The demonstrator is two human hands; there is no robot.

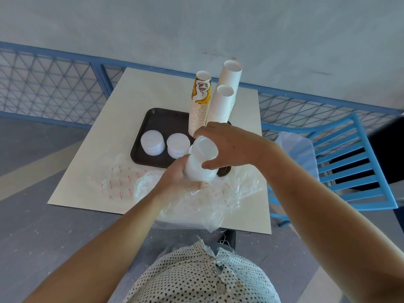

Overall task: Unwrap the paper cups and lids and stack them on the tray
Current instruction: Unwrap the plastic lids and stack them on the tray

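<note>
While your forearms rise from the lower corners of the frame, they meet just above centre, past your dotted shirt (201,278) at the bottom edge. Your left hand (181,178) comes in from the lower left with its fingers curled under the foot of a stack of lids (200,162), gripping it. Your right hand (229,147) comes from the right with the wrist bent and caps the top of the same stack. Its thumb is on the near side and its fingers arch over the far rim, clasping it.

You hold the stack roughly upright over the near right part of the tray (161,121). Whether a clear sleeve covers it is hard to make out, and its lower end is hidden in your left palm. Under the hands, crumpled wrap (196,206) with red print lies over the near part of the table (87,171) and spills past its near edge.

On the tray, left of your hands, two short lid piles (152,142) sit side by side. Your right hand hides the tray's right side and the feet of the cups (199,110). These are three upright stacks at the tray's far right, one printed yellow and two plain white, standing close together.

At the right of the frame a blue chair (354,162) holds a pale bag (295,147), partly hidden by your right arm. A blue fence (54,84) crosses the upper frame.
</note>
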